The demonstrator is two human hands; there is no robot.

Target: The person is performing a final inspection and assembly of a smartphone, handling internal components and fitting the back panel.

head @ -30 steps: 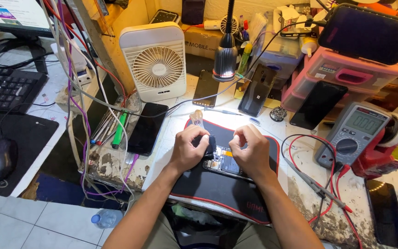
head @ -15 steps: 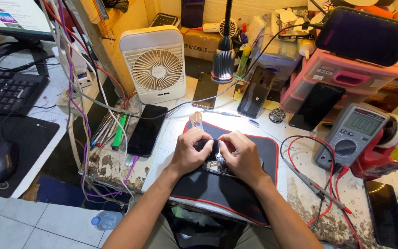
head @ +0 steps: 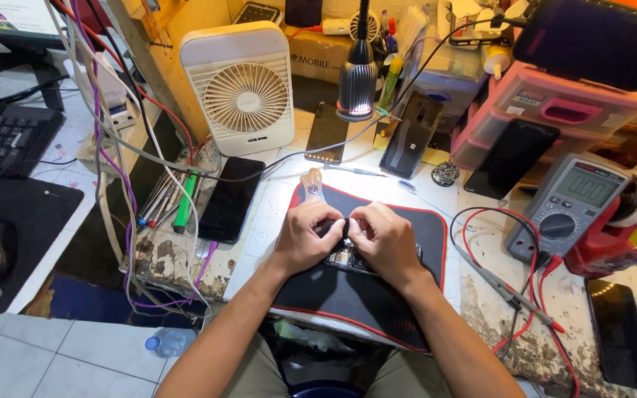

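hands: left (head: 305, 234), right (head: 382, 237) both grasping opened phone (head: 342, 255) | on black mat (head: 348, 295)

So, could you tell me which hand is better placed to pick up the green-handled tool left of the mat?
Probably the left hand. It sits on the side nearer the green-handled tool, while the right hand would have to cross over the opened phone both are pressing on.

single head view, steeply downward, close over workbench (head: 481, 309)

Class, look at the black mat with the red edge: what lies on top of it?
On the mat: an opened device, gripped by left hand and right hand. Hands hide most of it.
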